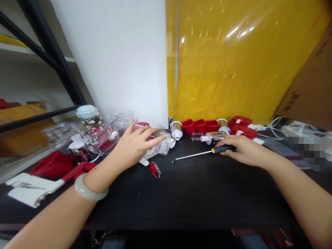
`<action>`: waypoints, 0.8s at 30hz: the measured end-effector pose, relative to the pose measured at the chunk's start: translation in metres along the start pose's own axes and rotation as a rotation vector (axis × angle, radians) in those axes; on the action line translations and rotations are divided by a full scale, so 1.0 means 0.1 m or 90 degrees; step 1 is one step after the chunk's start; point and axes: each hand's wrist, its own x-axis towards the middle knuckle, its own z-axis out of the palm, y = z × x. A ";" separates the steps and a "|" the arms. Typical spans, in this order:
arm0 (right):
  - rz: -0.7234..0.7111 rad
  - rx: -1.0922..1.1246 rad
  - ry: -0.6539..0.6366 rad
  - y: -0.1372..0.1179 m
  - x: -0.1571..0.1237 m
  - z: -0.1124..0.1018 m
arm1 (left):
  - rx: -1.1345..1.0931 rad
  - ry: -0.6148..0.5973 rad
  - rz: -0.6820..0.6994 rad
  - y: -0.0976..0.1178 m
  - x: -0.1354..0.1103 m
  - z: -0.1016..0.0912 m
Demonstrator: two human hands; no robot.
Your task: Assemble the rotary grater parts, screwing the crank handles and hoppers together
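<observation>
Two bare forearms come in from the lower corners over a black table (197, 197). At lower left lie a white plastic part (31, 185) and a red hopper (53, 164); near the centre, a small red piece (153, 167). Right of centre, the right hand (240, 149) grips a screwdriver (221, 149) by its dark handle, the shaft pointing left. The left hand (138, 138), fingers spread, covers part of a heap of clear plastic parts (106, 136); whether it presses on them I cannot tell. Just beyond the handle, a metal grater drum (215, 137) crowds the right fingers. Farther back, red cups (199, 126) line the foot of a yellow-wrapped panel (246, 62).
</observation>
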 end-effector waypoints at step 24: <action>0.067 0.050 -0.092 0.00 0.00 0.03 | 0.031 -0.022 0.011 0.04 0.01 -0.02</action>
